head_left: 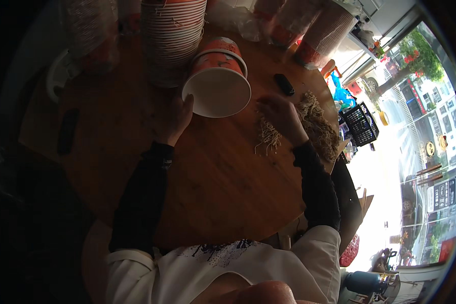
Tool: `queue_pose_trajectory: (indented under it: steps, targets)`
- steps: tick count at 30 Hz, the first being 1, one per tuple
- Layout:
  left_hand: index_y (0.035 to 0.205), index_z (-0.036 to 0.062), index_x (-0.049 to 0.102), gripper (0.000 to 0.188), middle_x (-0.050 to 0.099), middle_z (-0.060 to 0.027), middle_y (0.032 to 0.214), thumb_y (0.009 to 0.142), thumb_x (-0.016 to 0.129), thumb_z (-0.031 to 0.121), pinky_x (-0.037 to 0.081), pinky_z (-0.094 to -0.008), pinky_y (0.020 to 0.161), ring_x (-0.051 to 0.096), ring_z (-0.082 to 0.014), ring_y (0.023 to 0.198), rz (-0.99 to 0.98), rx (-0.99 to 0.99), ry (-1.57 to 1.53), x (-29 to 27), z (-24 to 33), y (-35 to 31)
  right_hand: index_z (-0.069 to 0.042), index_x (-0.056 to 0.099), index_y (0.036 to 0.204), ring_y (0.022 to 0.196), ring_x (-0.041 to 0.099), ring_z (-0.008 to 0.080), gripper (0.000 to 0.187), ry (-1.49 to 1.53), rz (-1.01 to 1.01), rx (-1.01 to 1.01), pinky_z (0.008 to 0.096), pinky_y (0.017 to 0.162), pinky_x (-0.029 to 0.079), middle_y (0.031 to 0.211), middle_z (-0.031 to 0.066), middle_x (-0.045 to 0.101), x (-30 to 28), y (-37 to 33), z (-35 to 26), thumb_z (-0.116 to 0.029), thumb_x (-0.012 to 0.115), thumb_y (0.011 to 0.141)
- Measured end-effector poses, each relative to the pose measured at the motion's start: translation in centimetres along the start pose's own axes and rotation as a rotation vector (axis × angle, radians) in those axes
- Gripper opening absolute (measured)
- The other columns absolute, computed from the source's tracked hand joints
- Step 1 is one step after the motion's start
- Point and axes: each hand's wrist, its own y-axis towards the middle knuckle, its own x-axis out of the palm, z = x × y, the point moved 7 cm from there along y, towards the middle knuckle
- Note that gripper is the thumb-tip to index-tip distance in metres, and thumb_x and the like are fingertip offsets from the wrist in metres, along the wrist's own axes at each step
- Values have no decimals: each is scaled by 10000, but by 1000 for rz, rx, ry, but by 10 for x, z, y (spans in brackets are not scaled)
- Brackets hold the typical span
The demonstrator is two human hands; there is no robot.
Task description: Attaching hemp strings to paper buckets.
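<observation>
White shirt cloth point(258, 261), nearest the camera, fills the lower edge of the view. The left grip point(177, 120) stands at the left side of the front tub point(217, 93), its thumb overlapping the pale rim; whether the thumb and the hidden fingers pinch the wall cannot be told. The right grip point(281, 117) is curled beside the loose beige strands point(316, 124), apart from the tub; shadow hides its fingertips, so one cannot tell whether they pinch any strands. The front tub lies tilted, its mouth toward the wearer, its base seated inside a rear tub point(223, 45) with an orange-red wall. Likely faults: should the thumb have little purchase on the smooth rim, the tilted pair may roll on the surface point(223, 182); should the nested walls bind, a pull may bring both tubs at once; too hard a squeeze may buckle the rim. Tangled strands may trail or scatter if lifted unevenly, and the dark right sleeve point(314, 182), close beside them, may drag some off. Farther out, a tall stack of tubs point(173, 35) stands just left of the pair, where a careless push could topple it.
</observation>
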Motion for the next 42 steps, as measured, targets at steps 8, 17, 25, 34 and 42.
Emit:
queue_pose_trajectory:
  steps: [8,17,25,34,42]
  targets:
    - [1372,-2,442,469,549,-160,1297,993,464,272,424,-369,982,532,-243,1183,-19,-101,-22,-11,19,-29,-114,653,1007,829,604,298,183,-409,-226,-294,405,690,502,950,88,557,44,-73,42,-93,638,826]
    - [1282,-9,512,393,617,-125,1150,968,558,224,484,-347,862,588,-187,1049,-21,-204,83,-60,2,-61,-50,610,961,787,619,271,153,-323,-267,-311,369,691,509,862,105,583,53,-67,44,-102,642,820]
    - [1405,34,424,518,582,-132,1252,941,602,180,461,-334,963,557,-204,1150,31,-136,82,-53,3,-60,15,600,921,721,671,123,38,355,-180,-240,249,643,538,791,60,654,44,-87,-36,3,601,885]
    - [1401,33,380,584,455,-125,1296,899,641,182,419,-376,980,493,-230,1135,332,250,376,-68,67,-84,48,638,1018,758,688,144,119,645,0,-79,248,651,555,857,87,688,48,-84,-35,21,596,911]
    - [1084,19,562,280,587,-149,1058,865,672,154,503,-351,802,600,-269,964,-209,155,161,17,112,-116,29,636,1035,842,672,125,124,792,65,-9,241,708,544,934,76,695,85,-83,-31,7,605,917]
